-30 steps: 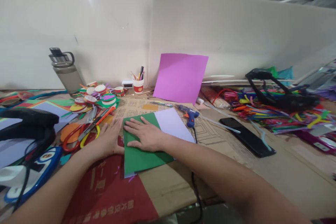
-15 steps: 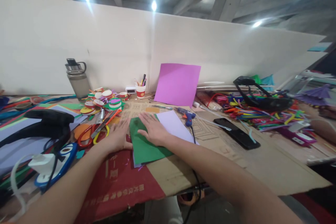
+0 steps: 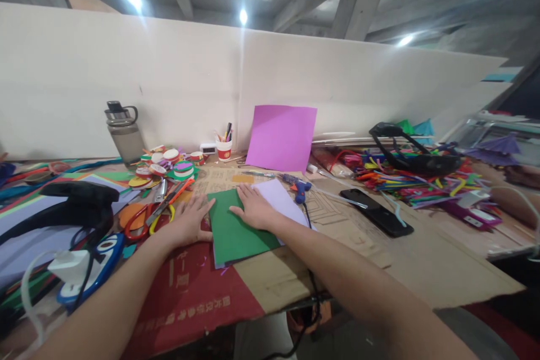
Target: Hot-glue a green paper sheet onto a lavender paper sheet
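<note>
In the head view, the open, flat right hand [image 3: 255, 211] presses the green rectangular paper sheet [image 3: 240, 233] over the pale lavender paper sheet [image 3: 282, 199] on the cardboard-covered bench [image 3: 278, 287], while the open left hand [image 3: 189, 222] lies at its left edge.

Craft workspace: colored paper [image 3: 240, 230], scissors [image 3: 145, 219], glue gun [image 3: 301, 191].
</note>
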A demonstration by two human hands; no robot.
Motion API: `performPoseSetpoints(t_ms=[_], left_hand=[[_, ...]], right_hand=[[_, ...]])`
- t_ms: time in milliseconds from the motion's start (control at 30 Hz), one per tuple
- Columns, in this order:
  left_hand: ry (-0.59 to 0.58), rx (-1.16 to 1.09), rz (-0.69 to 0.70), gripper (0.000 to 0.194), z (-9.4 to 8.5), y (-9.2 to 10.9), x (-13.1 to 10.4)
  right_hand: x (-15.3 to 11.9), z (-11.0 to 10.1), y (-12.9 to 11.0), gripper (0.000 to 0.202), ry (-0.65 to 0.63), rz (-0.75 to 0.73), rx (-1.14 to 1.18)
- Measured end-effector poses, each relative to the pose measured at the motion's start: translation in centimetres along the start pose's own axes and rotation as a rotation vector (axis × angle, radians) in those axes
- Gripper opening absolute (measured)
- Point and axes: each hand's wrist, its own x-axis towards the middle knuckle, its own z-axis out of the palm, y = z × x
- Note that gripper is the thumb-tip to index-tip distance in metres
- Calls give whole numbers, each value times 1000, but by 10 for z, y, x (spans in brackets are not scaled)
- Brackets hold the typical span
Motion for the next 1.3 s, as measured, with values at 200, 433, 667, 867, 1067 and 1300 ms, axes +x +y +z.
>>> performPoseSetpoints(t_ms=[200, 433, 667, 867, 1067, 1300], left_hand=[[13, 17, 3, 100, 1, -1, 0], [49, 35, 10, 99, 1, 0, 1], [-33, -109, 414, 74, -15, 7, -1], [-40, -191, 423, 66, -19, 9, -5], [-43, -194, 447, 69, -16, 4, -5], [31, -112, 428, 80, -16, 11, -8]], right_hand=[[-2, 5, -2, 82, -5, 10, -13], [-4, 4, -2, 75, 21, -68, -19], [-4, 7, 0, 74, -12, -91, 1], [-4, 6, 1, 75, 58, 25, -31], [-5, 5, 1, 78, -24, 13, -32], [-8, 7, 2, 70, 58, -105, -6]])
